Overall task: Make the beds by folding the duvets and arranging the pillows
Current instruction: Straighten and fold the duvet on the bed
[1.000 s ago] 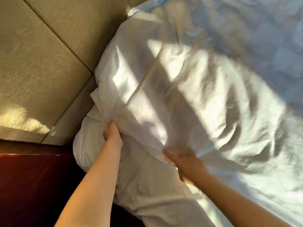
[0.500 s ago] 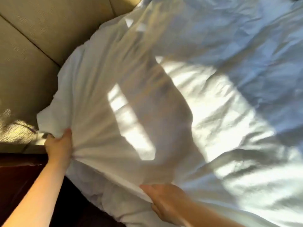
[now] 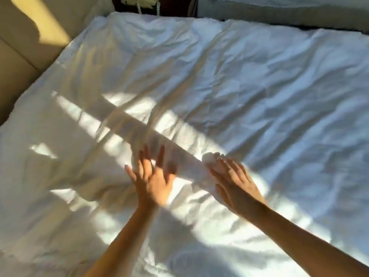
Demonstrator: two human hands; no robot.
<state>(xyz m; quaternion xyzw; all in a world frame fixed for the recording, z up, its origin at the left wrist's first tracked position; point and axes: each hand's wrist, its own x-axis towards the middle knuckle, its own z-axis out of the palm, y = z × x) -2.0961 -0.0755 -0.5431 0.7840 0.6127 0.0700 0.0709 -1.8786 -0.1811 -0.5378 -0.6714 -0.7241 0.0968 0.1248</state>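
Left hand (image 3: 153,182) and right hand (image 3: 233,182): fingers spread straight, gripping nothing, over the white duvet (image 3: 219,86) lying flat.

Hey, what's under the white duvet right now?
Nothing under it shows. The wrinkled white duvet covers everything up to the beige padded headboard, so whatever lies beneath is hidden. Above it, the left hand and right hand are spread open.
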